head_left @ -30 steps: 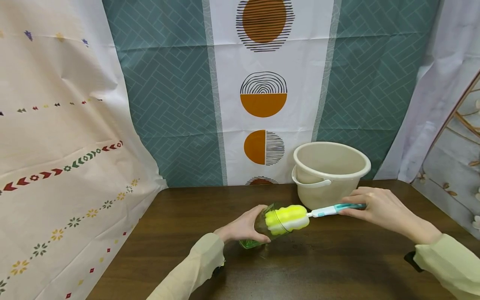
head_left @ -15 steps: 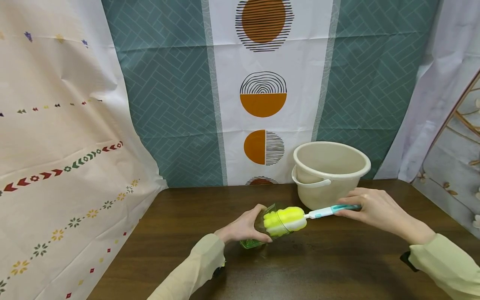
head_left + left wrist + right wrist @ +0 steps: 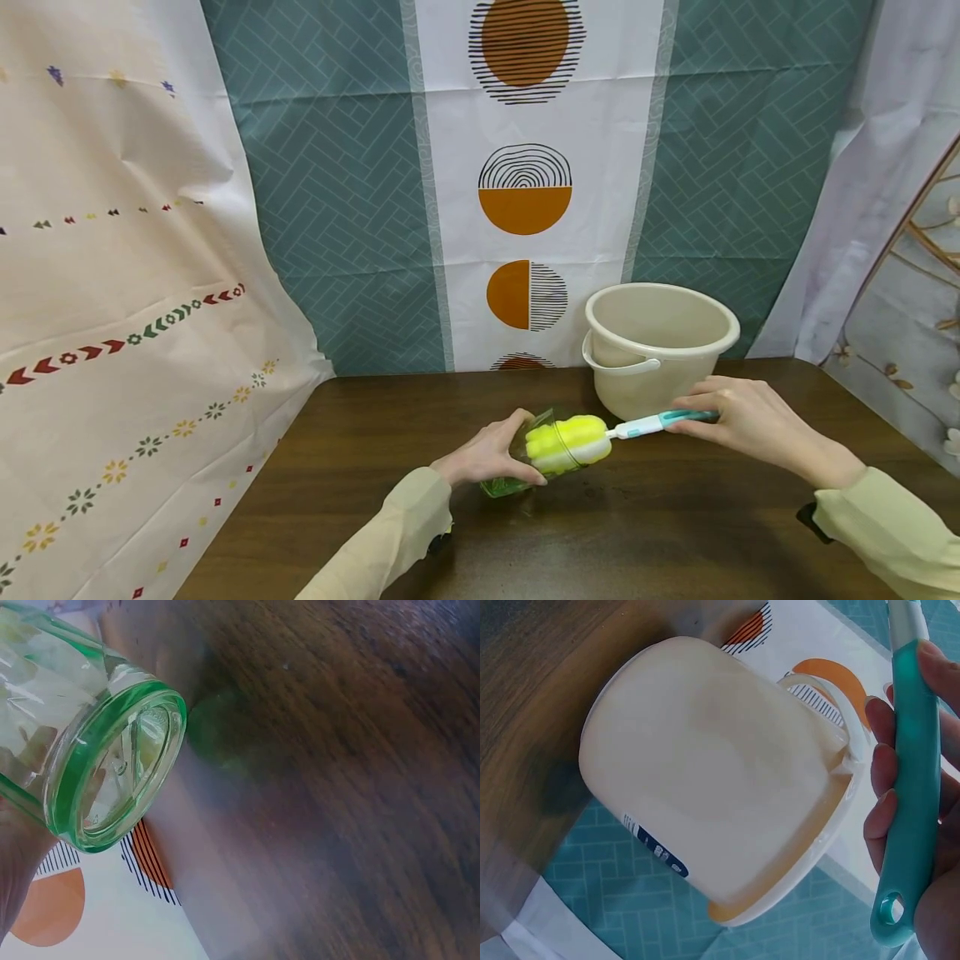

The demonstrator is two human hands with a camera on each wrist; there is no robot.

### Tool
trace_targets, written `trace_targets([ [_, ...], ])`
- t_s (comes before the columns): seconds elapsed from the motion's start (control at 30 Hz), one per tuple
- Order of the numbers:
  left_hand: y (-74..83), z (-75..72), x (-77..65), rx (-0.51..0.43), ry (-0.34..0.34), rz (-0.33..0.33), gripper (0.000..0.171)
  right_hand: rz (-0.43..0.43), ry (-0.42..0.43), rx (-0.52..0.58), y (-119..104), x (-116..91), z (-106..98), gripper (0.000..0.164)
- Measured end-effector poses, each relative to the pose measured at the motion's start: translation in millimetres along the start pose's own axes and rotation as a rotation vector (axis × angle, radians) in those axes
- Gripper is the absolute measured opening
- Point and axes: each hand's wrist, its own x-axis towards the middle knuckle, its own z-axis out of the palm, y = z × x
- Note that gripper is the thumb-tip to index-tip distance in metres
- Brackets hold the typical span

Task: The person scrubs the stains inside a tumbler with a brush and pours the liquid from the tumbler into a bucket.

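A green-tinted clear glass (image 3: pixel 501 487) lies tilted in my left hand (image 3: pixel 487 452), mouth toward the right, fingers and thumb wrapped round its side. Its thick green base (image 3: pixel 120 769) shows in the left wrist view, held above the table. My right hand (image 3: pixel 753 423) grips the teal-and-white handle (image 3: pixel 651 424) of a bottle brush. The brush's yellow and white sponge head (image 3: pixel 577 440) is partly inside the glass, with its rear end sticking out past the rim. In the right wrist view, fingers and thumb curl round the teal handle (image 3: pixel 911 772), which has a hanging hole at its end.
A cream bucket (image 3: pixel 652 375) with its handle hanging down stands at the back right of the dark wooden table (image 3: pixel 360 433), just behind my right hand. Patterned cloths (image 3: pixel 337 208) hang behind and to the left of the table.
My right hand has moved a little left with the bottle brush, so the sponge head sits slightly deeper in the glass. The left hand and glass have barely shifted.
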Motion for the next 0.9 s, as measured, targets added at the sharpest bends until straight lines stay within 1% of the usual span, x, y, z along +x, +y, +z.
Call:
trace_targets([
  [0.1,0.5,-0.8,0.0,0.010,0.001,0.003,0.074,-0.006,0.001,0.007,0,0,1,0.032],
  [0.27,-0.9,-2.1,1.8,-0.002,0.002,0.045,0.069,-0.029,0.014,-0.001,0,3,3,0.036],
  [0.43,-0.9,-3.1,2.3,-0.015,-0.012,0.063,0.066,-0.043,0.007,0.003,-3,6,7,0.037],
  [0.9,2.7,-4.6,1.9,-0.002,-0.010,0.066,0.067,-0.042,0.004,0.034,-9,9,15,0.036],
])
